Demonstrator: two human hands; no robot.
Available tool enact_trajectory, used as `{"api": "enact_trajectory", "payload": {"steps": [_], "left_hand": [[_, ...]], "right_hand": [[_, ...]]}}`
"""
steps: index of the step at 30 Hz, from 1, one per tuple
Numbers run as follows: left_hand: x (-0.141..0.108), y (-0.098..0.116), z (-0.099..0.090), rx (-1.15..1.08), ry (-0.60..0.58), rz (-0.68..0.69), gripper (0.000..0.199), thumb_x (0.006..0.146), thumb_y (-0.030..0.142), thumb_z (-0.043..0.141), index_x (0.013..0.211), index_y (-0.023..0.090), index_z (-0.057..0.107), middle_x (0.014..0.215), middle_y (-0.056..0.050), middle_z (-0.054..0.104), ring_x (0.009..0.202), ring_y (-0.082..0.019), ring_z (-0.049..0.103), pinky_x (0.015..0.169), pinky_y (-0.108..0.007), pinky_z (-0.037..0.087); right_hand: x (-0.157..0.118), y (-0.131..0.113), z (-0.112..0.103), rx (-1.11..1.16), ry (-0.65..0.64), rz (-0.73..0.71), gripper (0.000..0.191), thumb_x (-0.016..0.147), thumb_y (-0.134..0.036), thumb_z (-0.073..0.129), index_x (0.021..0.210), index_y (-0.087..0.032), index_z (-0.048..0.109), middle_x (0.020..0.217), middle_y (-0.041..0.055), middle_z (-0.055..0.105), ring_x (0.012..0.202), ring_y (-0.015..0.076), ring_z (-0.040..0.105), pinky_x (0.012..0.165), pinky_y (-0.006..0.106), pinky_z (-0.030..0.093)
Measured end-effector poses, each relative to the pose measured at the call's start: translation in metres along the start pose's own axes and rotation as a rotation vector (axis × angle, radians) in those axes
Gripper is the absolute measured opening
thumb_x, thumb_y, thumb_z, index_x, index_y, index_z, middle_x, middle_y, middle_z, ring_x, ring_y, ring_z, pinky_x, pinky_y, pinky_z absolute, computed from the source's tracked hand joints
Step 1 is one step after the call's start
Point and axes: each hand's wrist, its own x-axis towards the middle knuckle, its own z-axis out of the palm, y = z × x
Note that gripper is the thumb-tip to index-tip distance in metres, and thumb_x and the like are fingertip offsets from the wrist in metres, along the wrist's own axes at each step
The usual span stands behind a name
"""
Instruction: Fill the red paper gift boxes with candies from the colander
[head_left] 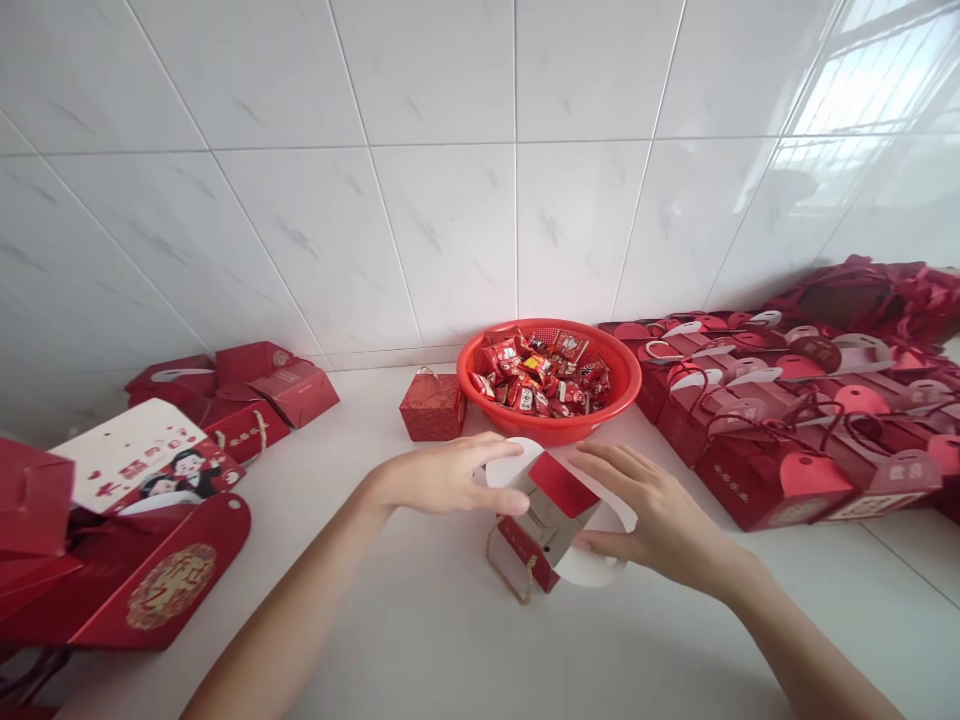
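A small red box (534,548) with a pale inside stands open on the white counter, its rounded white flaps spread and a twisted gold cord hanging at its front left. My left hand (450,476) is at the box's left flap, fingers apart, thumb over the edge. At the right flap, my right hand (646,510) has its fingers spread, with the thumb near the flap's lower part. Just behind the box, a red basket (551,430) holds many wrapped sweets (536,370).
A small closed red box (433,405) stands left of the basket. Rows of red boxes with cords (780,470) fill the right side. More red boxes (157,590) and a printed card box (150,455) lie at the left. A tiled wall (442,220) rises behind.
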Motion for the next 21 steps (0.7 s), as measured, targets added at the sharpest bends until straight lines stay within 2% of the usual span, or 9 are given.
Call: {"api": "enact_trajectory", "payload": {"steps": [3,5,7,9,12,15,18,21], "left_hand": [[-0.004,-0.009,-0.004,0.077,-0.078,0.049,0.108,0.068,0.071,0.074,0.158,0.031,0.029,0.167,-0.005,0.023,0.151,-0.035,0.024,0.119,-0.041,0.029],[-0.002,-0.012,-0.001,0.077,-0.083,0.077,0.117,0.063,0.068,0.080,0.159,0.030,0.025,0.167,-0.007,0.022,0.152,-0.037,0.020,0.120,-0.045,0.027],[0.002,-0.013,0.004,0.053,-0.088,0.103,0.121,0.061,0.065,0.082,0.160,0.032,0.020,0.167,-0.006,0.022,0.152,-0.038,0.020,0.119,-0.045,0.029],[0.007,-0.013,0.009,0.039,-0.096,0.119,0.122,0.063,0.063,0.081,0.160,0.033,0.014,0.167,-0.004,0.020,0.152,-0.037,0.019,0.117,-0.044,0.032],[0.012,-0.013,0.013,0.038,-0.100,0.128,0.121,0.068,0.064,0.078,0.161,0.035,0.006,0.168,-0.004,0.015,0.152,-0.037,0.022,0.114,-0.043,0.036],[0.013,-0.011,0.015,-0.013,-0.079,0.168,0.120,0.066,0.064,0.078,0.160,0.037,0.010,0.167,-0.005,0.021,0.148,-0.038,0.030,0.110,-0.041,0.040],[0.012,-0.008,0.015,-0.050,-0.066,0.175,0.119,0.065,0.063,0.079,0.160,0.038,0.012,0.165,-0.004,0.029,0.146,-0.037,0.034,0.109,-0.041,0.041],[0.011,-0.004,0.015,-0.034,-0.074,0.136,0.121,0.065,0.062,0.080,0.160,0.038,0.010,0.164,-0.005,0.031,0.146,-0.037,0.035,0.109,-0.042,0.041]], "right_hand": [[-0.002,0.003,-0.001,0.049,-0.057,0.032,0.063,0.091,-0.045,0.065,0.149,-0.030,0.045,0.148,0.0152,0.051,0.122,0.0286,0.062,0.087,0.039,0.060],[-0.002,0.002,-0.002,0.082,-0.058,-0.059,0.049,0.096,-0.036,0.059,0.145,-0.032,0.051,0.154,0.0141,0.043,0.126,0.0275,0.059,0.091,0.038,0.058],[0.000,-0.001,-0.002,0.087,-0.069,-0.169,0.034,0.099,-0.029,0.054,0.131,-0.030,0.064,0.154,0.0137,0.044,0.128,0.0279,0.057,0.096,0.041,0.055],[0.000,-0.002,-0.003,0.080,-0.084,-0.193,0.030,0.099,-0.027,0.052,0.123,-0.027,0.069,0.147,0.0158,0.051,0.125,0.0279,0.058,0.097,0.042,0.054],[-0.001,-0.001,-0.005,0.074,-0.094,-0.122,0.032,0.099,-0.028,0.052,0.128,-0.026,0.066,0.138,0.0157,0.059,0.119,0.0262,0.063,0.093,0.040,0.055],[-0.001,0.002,-0.006,0.069,-0.067,-0.031,0.040,0.096,-0.030,0.057,0.136,-0.026,0.059,0.136,0.0137,0.061,0.115,0.0254,0.065,0.092,0.038,0.056],[0.000,0.004,-0.007,0.042,-0.049,0.144,0.056,0.089,-0.034,0.067,0.142,-0.025,0.052,0.129,0.0124,0.067,0.107,0.0260,0.069,0.084,0.036,0.057],[0.003,0.003,-0.009,0.011,-0.138,0.359,0.062,0.082,-0.038,0.072,0.139,-0.025,0.053,0.105,0.0072,0.075,0.084,0.0250,0.073,0.067,0.032,0.054]]}}
